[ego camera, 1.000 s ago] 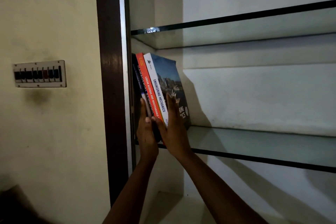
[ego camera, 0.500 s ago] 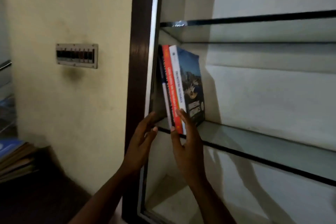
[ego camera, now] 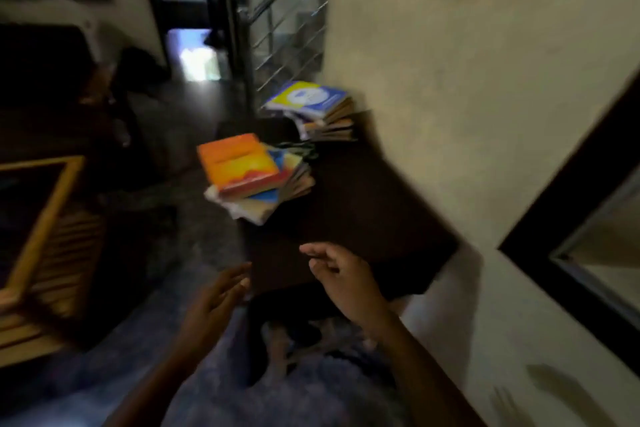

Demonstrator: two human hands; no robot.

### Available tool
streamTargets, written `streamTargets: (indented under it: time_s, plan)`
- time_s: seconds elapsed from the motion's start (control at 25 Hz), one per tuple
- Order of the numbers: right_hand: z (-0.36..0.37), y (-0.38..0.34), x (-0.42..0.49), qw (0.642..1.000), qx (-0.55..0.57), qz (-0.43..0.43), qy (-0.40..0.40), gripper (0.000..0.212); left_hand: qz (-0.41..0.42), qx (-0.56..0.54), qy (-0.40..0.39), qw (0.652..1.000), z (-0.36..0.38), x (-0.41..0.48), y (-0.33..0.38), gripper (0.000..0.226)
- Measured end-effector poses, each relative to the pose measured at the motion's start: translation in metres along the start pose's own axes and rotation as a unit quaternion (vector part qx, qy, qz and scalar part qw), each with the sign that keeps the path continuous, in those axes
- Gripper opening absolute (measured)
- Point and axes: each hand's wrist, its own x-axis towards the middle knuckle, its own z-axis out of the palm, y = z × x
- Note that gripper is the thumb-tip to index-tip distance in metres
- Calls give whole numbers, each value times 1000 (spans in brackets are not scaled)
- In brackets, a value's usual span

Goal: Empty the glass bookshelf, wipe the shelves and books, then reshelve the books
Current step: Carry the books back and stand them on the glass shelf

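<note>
Two piles of books lie on a dark wooden table (ego camera: 360, 218). The nearer pile (ego camera: 254, 177) has an orange book on top; the farther pile (ego camera: 313, 109) by the wall has a blue and yellow cover on top. My left hand (ego camera: 214, 305) and my right hand (ego camera: 346, 279) hover empty over the table's near edge, fingers loosely spread. Only the dark frame of the bookshelf (ego camera: 568, 204) shows at the right edge. The picture is blurred by motion.
A cream wall (ego camera: 467, 62) runs along the table's right side. A steel stair railing (ego camera: 287, 21) and a dark doorway stand behind. A wood-framed piece of furniture (ego camera: 38, 236) sits at the left. A bluish rug (ego camera: 242, 392) covers the floor below.
My hands have let go of the books on the glass shelf and dropped down. My view has swung left and down from the shelf to the table with the book piles.
</note>
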Motion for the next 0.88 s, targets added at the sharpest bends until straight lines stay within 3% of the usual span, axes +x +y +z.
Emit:
streamTargets:
  time_s: [0.2, 0.32, 0.44, 0.56, 0.72, 0.84, 0.88]
  plan:
    - [229, -16, 25, 969, -17, 17, -247, 25, -146, 94, 130, 976, -177, -91, -88, 20]
    - [332, -26, 28, 926, -46, 12, -375, 26, -208, 133, 209, 946, -258, -146, -130, 25]
    - [393, -8, 44, 866, -137, 21, -481, 30, -308, 141, 227, 913, -307, -181, -170, 29]
    - [414, 35, 81, 869, -169, 85, -458, 29, -371, 142, 204, 895, -339, -164, -203, 31]
    - [405, 103, 161, 884, -191, 214, -370, 21, -347, 143, 160, 913, -386, -38, -231, 30]
    - [400, 147, 222, 892, -188, 282, -299, 51, -329, 121, 160, 923, -426, 65, -249, 27]
    - [406, 144, 243, 877, -258, 278, -296, 40, -329, 114, 157, 924, -441, 95, -255, 26]
